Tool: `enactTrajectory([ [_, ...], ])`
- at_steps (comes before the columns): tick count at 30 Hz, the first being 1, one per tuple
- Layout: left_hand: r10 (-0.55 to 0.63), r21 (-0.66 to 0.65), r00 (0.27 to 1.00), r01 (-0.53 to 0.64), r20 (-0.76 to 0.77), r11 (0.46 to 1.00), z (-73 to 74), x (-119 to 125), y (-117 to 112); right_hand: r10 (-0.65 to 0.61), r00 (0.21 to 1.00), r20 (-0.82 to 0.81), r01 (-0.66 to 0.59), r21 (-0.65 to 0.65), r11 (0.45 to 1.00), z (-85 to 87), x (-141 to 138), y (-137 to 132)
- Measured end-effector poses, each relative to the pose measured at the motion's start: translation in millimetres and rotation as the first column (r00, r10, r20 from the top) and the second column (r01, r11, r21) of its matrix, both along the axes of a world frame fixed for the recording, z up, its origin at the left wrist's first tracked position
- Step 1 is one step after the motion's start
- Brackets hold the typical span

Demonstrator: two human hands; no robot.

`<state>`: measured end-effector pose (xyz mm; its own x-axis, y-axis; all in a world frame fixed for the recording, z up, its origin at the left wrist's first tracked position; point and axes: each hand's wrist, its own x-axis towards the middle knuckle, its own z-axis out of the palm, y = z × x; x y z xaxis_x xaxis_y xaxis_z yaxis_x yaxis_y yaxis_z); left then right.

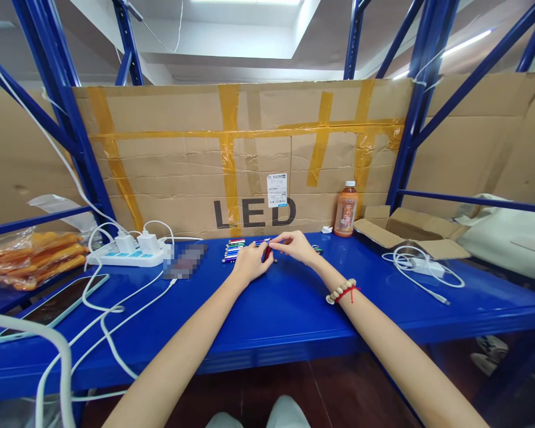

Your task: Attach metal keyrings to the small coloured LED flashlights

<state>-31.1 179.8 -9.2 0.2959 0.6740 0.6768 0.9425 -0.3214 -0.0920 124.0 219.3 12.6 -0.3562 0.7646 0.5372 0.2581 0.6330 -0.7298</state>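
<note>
My left hand (249, 261) is closed around a small dark red pen-like piece (266, 252) low over the blue shelf top (285, 309). My right hand (294, 244) pinches the upper end of that same piece with thumb and fingertips; a bead bracelet with a red cord (341, 290) circles its wrist. Just behind both hands lies a row of several short colourful pens (234, 248), some green, blue and purple. A few more pens (318, 250) show past my right hand.
A taped cardboard sheet marked LED (254, 212) walls off the back. An orange drink bottle (346, 209) and open carton (405, 229) stand at right, with a white charger cable (421, 266). Power strip (125, 254), phone (53, 306), white cables and orange packets (31, 255) are at left.
</note>
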Motion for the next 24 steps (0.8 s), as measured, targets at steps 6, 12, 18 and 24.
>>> enactTrajectory([
  [6,-0.011,-0.034,1.000,0.011,0.002,0.999,0.8,-1.0,-0.8,0.020,0.999,0.026,-0.020,0.013,1.000,-2.0,-0.3,-1.6],
  [12,0.019,-0.046,0.999,-0.021,-0.045,0.999,2.4,-0.6,-2.6,0.043,0.998,0.036,-0.044,0.027,0.999,-5.9,-0.8,3.6],
  [18,0.045,-0.072,0.995,-0.052,-0.089,0.996,2.9,0.6,-2.5,-0.018,0.996,0.088,0.012,0.070,0.998,-5.0,-1.2,2.8],
  [24,0.064,-0.110,0.995,-0.072,-0.073,0.991,3.0,-1.1,0.6,0.024,0.998,0.055,-0.024,-0.006,1.000,-8.1,-4.9,1.3],
])
